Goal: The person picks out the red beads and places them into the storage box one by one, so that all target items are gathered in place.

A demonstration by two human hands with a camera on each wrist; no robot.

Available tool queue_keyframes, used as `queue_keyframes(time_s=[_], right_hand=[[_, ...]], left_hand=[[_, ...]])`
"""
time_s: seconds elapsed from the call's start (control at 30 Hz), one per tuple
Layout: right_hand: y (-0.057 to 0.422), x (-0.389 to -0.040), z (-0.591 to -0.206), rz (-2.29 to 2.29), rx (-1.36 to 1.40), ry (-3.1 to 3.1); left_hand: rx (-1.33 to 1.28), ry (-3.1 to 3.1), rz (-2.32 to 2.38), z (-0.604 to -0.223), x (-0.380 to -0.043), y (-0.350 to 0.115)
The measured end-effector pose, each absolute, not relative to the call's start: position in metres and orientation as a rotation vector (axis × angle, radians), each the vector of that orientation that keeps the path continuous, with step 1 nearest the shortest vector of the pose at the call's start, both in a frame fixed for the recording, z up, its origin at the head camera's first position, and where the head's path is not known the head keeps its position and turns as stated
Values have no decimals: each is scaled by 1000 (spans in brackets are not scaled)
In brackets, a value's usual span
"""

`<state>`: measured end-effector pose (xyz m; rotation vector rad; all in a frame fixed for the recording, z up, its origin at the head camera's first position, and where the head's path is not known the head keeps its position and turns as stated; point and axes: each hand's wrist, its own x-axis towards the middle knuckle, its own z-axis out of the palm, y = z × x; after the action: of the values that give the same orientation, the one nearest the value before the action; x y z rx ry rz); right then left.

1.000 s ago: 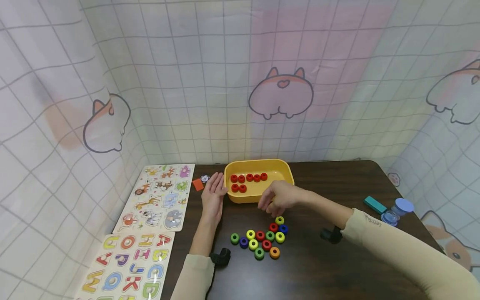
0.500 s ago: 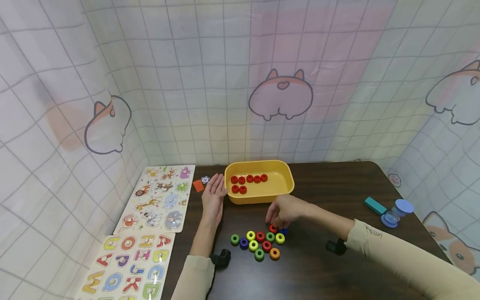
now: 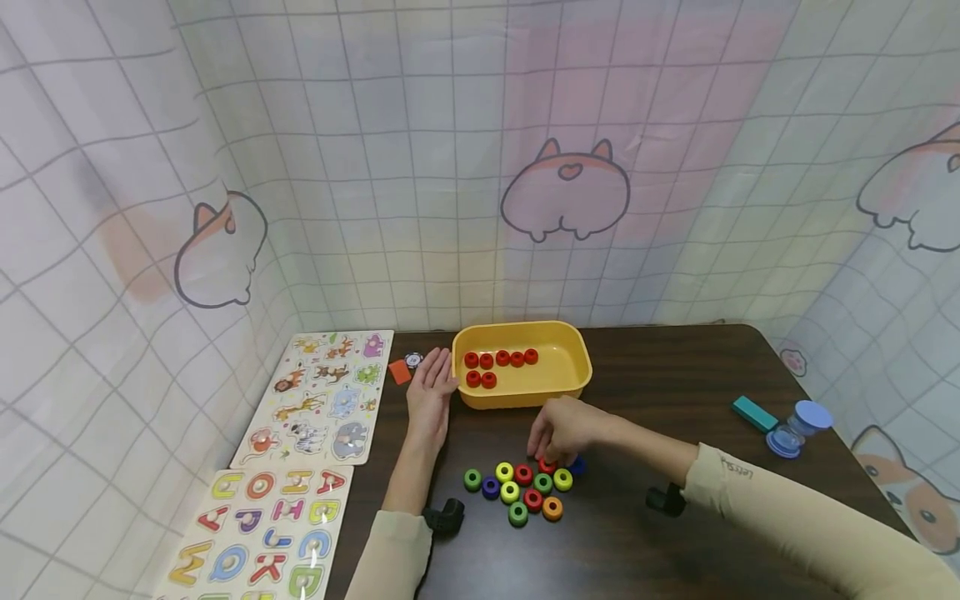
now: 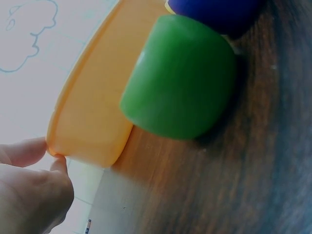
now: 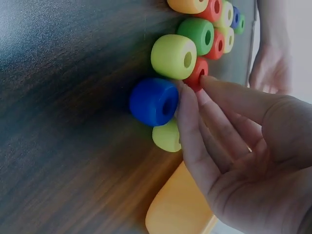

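With thumb and index finger, my right hand (image 3: pixel 567 427) pinches a red bead (image 5: pixel 195 74) at the back of a loose cluster. A blue bead (image 5: pixel 153 101) and a yellow bead (image 5: pixel 173 57) lie right beside those fingers, and another yellow bead (image 5: pixel 166 136) is partly hidden behind them. My left hand (image 3: pixel 430 400) rests against the left end of a yellow tray (image 3: pixel 522 398), fingers extended, thumb at the rim. Several red beads (image 3: pixel 502 358) stand inside the tray. Close to the left wrist camera sits a green bead (image 4: pixel 180 80).
Green, yellow, purple and orange beads (image 3: pixel 552 508) fill out the cluster in front of the tray. An animal puzzle board (image 3: pixel 315 400) and a letter puzzle board (image 3: pixel 255 533) lie at left. A teal block (image 3: pixel 754 413) and an hourglass (image 3: pixel 797 429) stand at right.
My right hand has come down from the tray's front edge to the back of the bead cluster and taken hold of a red bead. The left hand stays at the tray.
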<state>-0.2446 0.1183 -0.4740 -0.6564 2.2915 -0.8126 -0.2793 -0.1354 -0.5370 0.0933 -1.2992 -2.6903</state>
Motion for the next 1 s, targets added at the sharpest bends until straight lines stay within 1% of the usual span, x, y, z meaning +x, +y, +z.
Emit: queue_keyframes(time_s=[0.17, 0.33, 0.53, 0.63, 0.77, 1.0], right_hand=[[120, -247, -472, -848, -630, 2262], [118, -259, -455, -982, -620, 2187], [110, -293, -420, -1111, -594, 2067], [105, -315, -410, -1144, -543, 2084], [99, -341, -415, -1161, -454, 2151], [85, -370, -445, -1164, -362, 2203]], left_hand=[[108, -1300, -2694, -536, -278, -134], [90, -1318, -2681, -536, -279, -135], [94, -1316, -2678, -537, -279, -136], [95, -1308, -2677, -537, -278, -136], [94, -1300, -2684, -538, -277, -136], [54, -1277, -2719, -533, -276, -136]])
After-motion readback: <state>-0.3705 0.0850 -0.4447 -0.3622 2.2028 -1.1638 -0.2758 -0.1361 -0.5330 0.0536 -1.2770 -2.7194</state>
